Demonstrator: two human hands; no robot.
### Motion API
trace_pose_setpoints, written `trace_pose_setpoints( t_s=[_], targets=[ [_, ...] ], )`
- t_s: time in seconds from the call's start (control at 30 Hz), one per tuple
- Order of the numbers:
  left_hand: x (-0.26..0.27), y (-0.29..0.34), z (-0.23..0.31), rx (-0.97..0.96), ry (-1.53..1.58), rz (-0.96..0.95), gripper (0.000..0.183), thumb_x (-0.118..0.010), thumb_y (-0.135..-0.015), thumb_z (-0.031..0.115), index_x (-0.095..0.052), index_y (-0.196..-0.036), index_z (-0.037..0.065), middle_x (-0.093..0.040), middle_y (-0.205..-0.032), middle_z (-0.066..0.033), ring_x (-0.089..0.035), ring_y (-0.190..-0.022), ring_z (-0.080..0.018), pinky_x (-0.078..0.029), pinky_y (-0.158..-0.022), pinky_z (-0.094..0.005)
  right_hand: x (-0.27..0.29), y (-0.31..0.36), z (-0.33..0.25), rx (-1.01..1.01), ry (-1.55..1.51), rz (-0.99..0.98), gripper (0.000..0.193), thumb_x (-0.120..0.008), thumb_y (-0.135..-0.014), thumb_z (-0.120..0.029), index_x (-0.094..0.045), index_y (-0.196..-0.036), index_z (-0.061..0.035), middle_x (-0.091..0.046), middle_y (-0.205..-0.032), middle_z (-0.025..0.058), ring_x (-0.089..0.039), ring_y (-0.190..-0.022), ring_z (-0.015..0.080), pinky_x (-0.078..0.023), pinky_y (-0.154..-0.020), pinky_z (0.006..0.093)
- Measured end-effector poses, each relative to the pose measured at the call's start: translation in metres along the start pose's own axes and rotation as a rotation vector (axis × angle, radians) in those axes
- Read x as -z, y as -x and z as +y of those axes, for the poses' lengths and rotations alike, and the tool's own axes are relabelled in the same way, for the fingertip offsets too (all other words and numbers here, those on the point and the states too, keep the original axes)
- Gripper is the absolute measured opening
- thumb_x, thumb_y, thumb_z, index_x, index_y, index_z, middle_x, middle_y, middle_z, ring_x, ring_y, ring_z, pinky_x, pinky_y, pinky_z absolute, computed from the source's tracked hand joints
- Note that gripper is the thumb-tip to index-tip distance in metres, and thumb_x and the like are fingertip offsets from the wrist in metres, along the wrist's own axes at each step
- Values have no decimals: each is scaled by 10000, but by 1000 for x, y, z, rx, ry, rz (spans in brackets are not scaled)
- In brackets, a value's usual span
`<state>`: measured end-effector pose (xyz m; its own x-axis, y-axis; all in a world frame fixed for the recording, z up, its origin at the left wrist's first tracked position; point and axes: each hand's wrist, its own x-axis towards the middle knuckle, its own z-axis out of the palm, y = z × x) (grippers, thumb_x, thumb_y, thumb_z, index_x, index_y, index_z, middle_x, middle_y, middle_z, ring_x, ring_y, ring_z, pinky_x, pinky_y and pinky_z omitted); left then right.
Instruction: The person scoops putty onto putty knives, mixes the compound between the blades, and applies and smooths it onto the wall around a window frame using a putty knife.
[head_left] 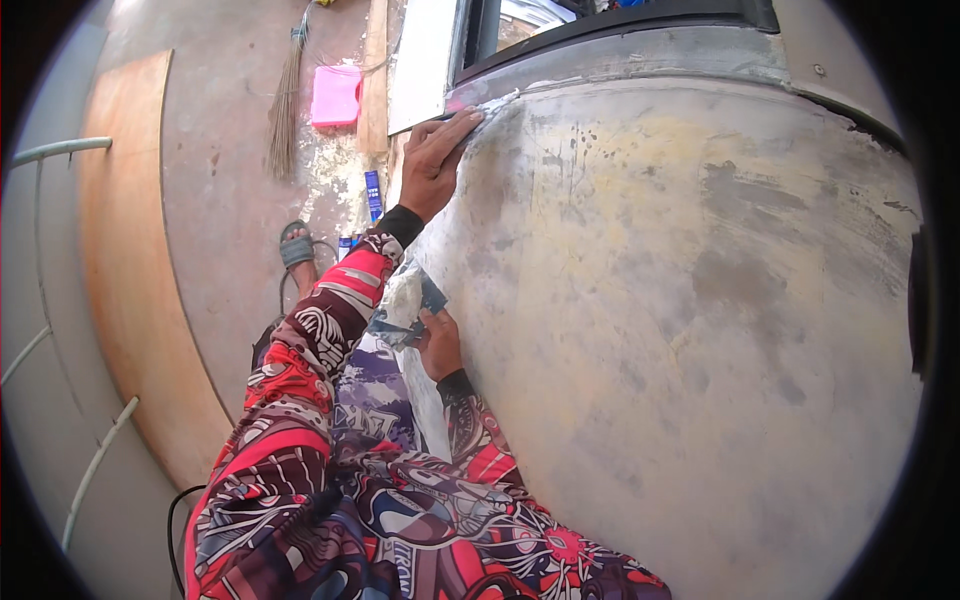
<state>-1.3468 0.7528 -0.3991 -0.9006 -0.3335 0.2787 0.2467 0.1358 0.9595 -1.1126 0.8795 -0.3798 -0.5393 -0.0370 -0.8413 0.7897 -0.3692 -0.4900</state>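
My left hand [435, 165] reaches up to the top edge of the wall panel, its fingers pressed together against the surface. White paste [499, 103] is smeared at its fingertips; whatever the fingers hold is hidden. Lower down, my right hand [440, 345] grips a flat blue-grey plate [433, 296], thumb on top. A thick lump of white putty [402, 299] sits on that plate. The patchy cream and grey wall [640, 290] fills the right side, with darker smudges and streaks on it.
Above the wall is a dark window frame [610, 38]. On the floor lie a stick broom [287, 105], a pink plastic item [337, 96], a blue packet [373, 195] and a wooden board [374, 80]. A sandalled foot [297, 250] shows beside my arm. A plywood sheet [140, 230] stands left.
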Motion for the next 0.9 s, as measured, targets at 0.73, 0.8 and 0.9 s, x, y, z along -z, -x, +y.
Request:
trace_pose_setpoints(
  t_s=[0.73,0.8,0.9],
  targets=[
    [-16,30,-3,299,18,-51,414,-512,-885,-3,-624,-1266,116,-696,-1032,-143,-628,-817,-266,-503,-759,-342,12,-13,8,-19,54,-5,333,-473,-996,-182,-537,-1289,-38,-670,-1098,83,-694,-907,186,-606,-672,343],
    [0,16,2,537,154,-61,375,-494,-886,38,-630,-1233,82,-665,-848,-164,-607,-723,-242,-480,-691,-341,-2,-10,14,-42,53,-24,292,-482,-992,-178,-557,-1241,-45,-666,-1033,58,-675,-830,148,-581,-620,308],
    [-23,-7,39,576,230,-72,360,-477,-872,55,-639,-1193,50,-635,-783,-173,-577,-670,-212,-464,-658,-336,33,-16,17,15,81,10,199,-500,-983,-161,-577,-1141,-67,-647,-922,25,-646,-737,122,-553,-596,294]
  ],
)
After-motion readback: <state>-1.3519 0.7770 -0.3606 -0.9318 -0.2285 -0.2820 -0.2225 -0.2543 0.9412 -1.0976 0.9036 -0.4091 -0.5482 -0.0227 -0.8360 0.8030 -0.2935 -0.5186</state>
